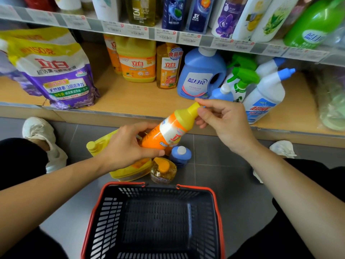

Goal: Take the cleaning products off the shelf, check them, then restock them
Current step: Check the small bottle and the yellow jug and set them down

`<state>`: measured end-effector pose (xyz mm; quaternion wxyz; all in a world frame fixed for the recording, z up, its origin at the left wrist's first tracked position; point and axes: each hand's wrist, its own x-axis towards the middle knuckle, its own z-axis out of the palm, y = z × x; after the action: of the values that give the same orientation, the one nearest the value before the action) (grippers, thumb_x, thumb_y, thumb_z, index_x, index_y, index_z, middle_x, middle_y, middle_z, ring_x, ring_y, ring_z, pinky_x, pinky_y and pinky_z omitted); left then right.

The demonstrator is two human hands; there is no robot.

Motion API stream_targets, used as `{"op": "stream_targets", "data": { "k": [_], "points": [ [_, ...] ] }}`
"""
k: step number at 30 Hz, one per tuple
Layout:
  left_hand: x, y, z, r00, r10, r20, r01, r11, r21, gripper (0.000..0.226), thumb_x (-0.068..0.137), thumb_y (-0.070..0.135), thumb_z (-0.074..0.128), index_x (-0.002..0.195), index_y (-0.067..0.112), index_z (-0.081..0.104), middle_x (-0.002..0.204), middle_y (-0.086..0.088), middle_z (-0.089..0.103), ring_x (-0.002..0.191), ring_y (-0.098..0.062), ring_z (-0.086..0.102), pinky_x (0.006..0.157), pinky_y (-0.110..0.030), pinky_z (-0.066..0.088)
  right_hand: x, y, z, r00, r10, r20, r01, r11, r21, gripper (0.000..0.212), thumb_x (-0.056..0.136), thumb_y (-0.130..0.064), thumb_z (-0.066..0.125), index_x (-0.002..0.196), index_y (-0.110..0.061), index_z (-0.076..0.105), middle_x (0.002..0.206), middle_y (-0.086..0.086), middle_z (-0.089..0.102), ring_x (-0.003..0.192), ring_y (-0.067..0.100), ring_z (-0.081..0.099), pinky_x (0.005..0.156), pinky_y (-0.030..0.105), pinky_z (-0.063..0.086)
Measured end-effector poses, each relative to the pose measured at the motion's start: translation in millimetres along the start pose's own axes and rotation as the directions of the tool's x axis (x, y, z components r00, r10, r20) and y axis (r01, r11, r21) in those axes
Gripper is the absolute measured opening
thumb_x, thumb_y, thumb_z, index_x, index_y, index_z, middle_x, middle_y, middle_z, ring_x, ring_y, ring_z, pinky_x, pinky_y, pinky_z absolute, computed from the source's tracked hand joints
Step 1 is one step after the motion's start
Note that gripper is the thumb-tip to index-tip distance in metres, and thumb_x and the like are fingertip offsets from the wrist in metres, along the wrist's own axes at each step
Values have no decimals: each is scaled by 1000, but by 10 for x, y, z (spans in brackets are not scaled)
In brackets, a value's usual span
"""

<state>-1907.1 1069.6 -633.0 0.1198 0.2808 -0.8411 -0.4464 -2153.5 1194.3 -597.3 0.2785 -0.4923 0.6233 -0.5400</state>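
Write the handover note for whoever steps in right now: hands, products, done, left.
Left hand grips the base of the orange bottle, which is tilted above the floor. Right hand pinches its yellow cap.
On the floor between the bottom shelf and the basket: yellow jug, amber pump bottle, small blue bottle.
Done: these four appear to have been pulled off the shelf; the orange one is being checked.
Left: probably finish checking, then restock all four.
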Motion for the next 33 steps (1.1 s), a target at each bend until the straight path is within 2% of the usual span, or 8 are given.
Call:
{"op": "stream_targets", "data": {
  "k": [9, 13, 18, 23, 25, 29, 31, 33],
  "points": [
    [11, 136, 46, 958, -115, 263, 235, 839, -491, 50, 76, 29, 79, 124, 17, 68, 110, -4, 77, 100, -23, 74, 81, -30, 61, -39, 74, 120, 991, 127, -29, -118, 972, 201, 33, 91, -16, 67, 123, -26, 66, 98, 1, 75, 90, 19, 72, 75, 32, 60],
    [37, 164, 111, 974, -135, 183, 221, 752, -621, 51, 76, 19, 77, 125, 8, 66, 112, -8, 76, 103, -22, 74, 83, -29, 59, -195, 152, 280, 962, 262, 80, -272, 949, 160, 47, 81, -21, 76, 126, -13, 63, 106, 6, 74, 96, 26, 73, 82, 41, 60],
    [93, 170, 84, 984, -157, 84, 167, 654, -738, 44, 79, 20, 73, 120, 10, 63, 108, -5, 78, 100, -20, 74, 78, -27, 59, -453, 254, 613, 872, 354, 338, -394, 918, 55, 62, 71, -18, 89, 126, -17, 58, 109, -6, 74, 99, 8, 70, 86, 27, 56],
    [110, 147, 74, 986, -152, 61, 144, 631, -762, 45, 85, 24, 69, 126, 8, 60, 113, -8, 76, 106, -24, 73, 81, -30, 60, -428, 257, 725, 884, 396, 249, -432, 896, 107, 71, 66, -18, 92, 124, -26, 51, 114, -1, 71, 102, 12, 71, 86, 34, 60],
    [128, 150, 26, 986, -161, 41, 144, 702, -697, 41, 84, 31, 72, 120, 13, 65, 111, -6, 77, 103, -23, 74, 79, -34, 62, -392, 244, 707, 900, 383, 210, -414, 900, 134, 70, 65, -13, 92, 123, -22, 53, 112, 1, 72, 100, 14, 71, 83, 31, 60],
    [170, 98, -130, 956, -182, -228, 131, 966, -224, 37, 76, 61, 77, 80, 24, 77, 79, 3, 77, 75, -19, 75, 70, -50, 61, -280, 181, 594, 937, 345, 53, -348, 922, 170, 65, 64, -5, 91, 121, -16, 62, 114, 4, 71, 101, 18, 71, 82, 31, 59],
    [156, 60, -156, 912, -19, -409, 39, 999, 39, 39, 79, 62, 77, 66, 26, 70, 67, 10, 71, 64, -11, 68, 60, -44, 56, -206, 146, 501, 940, 338, -51, -326, 932, 158, 61, 63, -8, 92, 117, -22, 67, 113, 4, 69, 101, 19, 69, 75, 30, 60],
    [151, 59, -176, 863, 205, -462, -81, 958, 274, 32, 79, 59, 79, 76, 29, 67, 78, 14, 65, 71, -7, 62, 58, -38, 52, -150, 126, 402, 944, 309, -113, -296, 948, 120, 57, 61, -12, 94, 111, -27, 70, 108, 2, 67, 99, 19, 68, 73, 33, 60]
  ]
}}
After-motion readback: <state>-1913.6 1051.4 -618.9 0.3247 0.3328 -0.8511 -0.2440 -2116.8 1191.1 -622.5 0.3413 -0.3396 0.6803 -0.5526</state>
